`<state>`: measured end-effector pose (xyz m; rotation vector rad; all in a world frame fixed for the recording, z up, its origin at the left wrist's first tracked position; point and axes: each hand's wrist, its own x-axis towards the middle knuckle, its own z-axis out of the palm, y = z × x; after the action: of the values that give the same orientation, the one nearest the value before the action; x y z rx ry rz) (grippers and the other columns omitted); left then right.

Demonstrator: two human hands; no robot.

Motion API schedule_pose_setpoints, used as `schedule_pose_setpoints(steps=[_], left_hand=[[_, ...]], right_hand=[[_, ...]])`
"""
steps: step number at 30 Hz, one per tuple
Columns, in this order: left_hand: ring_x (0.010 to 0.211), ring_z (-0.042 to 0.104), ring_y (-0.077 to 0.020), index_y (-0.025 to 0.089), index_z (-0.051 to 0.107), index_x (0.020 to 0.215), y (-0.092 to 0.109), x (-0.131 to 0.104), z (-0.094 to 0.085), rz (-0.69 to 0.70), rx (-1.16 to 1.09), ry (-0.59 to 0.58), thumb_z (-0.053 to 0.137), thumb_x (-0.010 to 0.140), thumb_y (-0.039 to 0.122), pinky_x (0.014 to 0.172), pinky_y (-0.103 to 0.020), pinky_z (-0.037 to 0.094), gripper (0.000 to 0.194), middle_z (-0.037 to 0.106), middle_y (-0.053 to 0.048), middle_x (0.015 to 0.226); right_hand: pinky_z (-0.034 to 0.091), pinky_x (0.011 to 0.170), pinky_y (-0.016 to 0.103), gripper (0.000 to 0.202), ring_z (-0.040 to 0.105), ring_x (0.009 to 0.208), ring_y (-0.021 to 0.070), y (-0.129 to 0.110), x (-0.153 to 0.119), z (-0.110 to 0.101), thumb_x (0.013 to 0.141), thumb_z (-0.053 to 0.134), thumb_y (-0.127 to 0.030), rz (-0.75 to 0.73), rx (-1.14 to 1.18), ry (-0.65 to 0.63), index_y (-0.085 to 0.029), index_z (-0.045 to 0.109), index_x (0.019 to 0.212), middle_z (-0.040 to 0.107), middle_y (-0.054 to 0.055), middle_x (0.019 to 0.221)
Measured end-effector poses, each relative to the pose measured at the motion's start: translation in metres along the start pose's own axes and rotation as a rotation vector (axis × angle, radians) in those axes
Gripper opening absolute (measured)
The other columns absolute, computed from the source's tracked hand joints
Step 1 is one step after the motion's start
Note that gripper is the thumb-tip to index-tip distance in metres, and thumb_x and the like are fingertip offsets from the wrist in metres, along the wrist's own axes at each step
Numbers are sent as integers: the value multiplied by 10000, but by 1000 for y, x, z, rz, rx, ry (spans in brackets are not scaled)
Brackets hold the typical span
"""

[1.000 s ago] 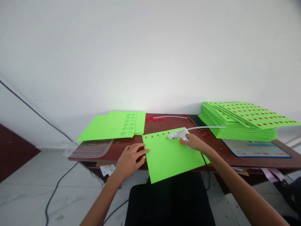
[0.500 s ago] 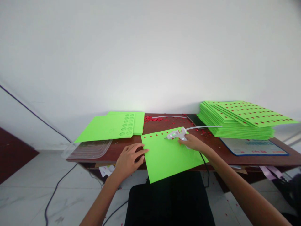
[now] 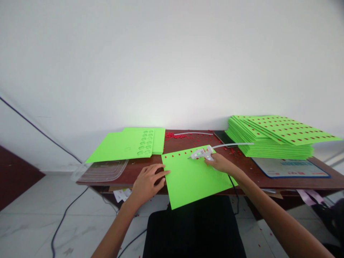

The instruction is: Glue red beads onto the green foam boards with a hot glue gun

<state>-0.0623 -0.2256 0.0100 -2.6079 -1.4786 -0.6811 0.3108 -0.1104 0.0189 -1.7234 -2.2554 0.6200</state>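
A bright green sheet [image 3: 196,179] lies at the table's front, its near part jutting over the edge. Small red pieces sit in a row along its far side. My right hand [image 3: 219,163] is closed around a white glue gun [image 3: 201,153], whose nozzle points left, just over the sheet near the red row. From the gun's back a long pale glue stick [image 3: 232,144] sticks out to the right. My left hand [image 3: 149,182] rests at the sheet's left edge with fingers spread, the index fingertip touching the green surface.
At right stands a tall stack of green sheets [image 3: 274,150] dotted with red, partly on a blue-edged board [image 3: 292,170]. More green sheets [image 3: 123,145] lie at left over a clear plastic lid [image 3: 107,172]. Loose red pieces [image 3: 172,135], a spare glue stick [image 3: 193,133] and a dark phone-like slab [image 3: 223,138] lie behind.
Almost nothing differs. The glue gun and my right hand stay over the same part of the sheet, and my left hand keeps its place.
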Motion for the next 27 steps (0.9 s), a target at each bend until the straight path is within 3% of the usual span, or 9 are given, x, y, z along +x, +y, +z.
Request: schedule_pose_setpoints(steps=[9, 18, 22, 27], left_hand=[[1264, 533, -239, 367, 666, 1295, -2, -1, 1, -2, 12, -16, 561, 953, 255, 1053, -444, 415, 374, 598, -18, 1374], [1268, 539, -241, 386, 667, 1289, -2, -1, 1, -11, 6, -13, 558, 955, 262, 1050, -444, 419, 373, 597, -3, 1379], [1271, 539, -242, 378, 674, 1273, -2, -1, 1, -8, 0, 0, 550, 961, 269, 1056, -446, 415, 353, 600, -8, 1382], [1273, 543, -241, 349, 692, 1216, 0, -1, 0, -40, -11, 4, 552, 970, 291, 1037, -441, 422, 288, 602, -11, 1377]], right_hand=[[305, 527, 256, 346, 545, 588, 155, 4, -1, -10, 912, 600, -436, 52, 11, -56, -118, 654, 787, 666, 77, 721], [264, 508, 253, 468, 526, 576, 144, -11, 5, -2, 879, 612, -591, 65, 12, 4, -141, 621, 753, 646, 50, 700], [257, 498, 256, 524, 534, 549, 149, -5, -2, -9, 867, 594, -659, 78, 31, 95, -157, 615, 716, 641, 52, 668], [316, 525, 261, 555, 603, 575, 187, 9, -29, -16, 924, 513, -660, 282, -22, 288, -173, 612, 677, 655, 90, 645]])
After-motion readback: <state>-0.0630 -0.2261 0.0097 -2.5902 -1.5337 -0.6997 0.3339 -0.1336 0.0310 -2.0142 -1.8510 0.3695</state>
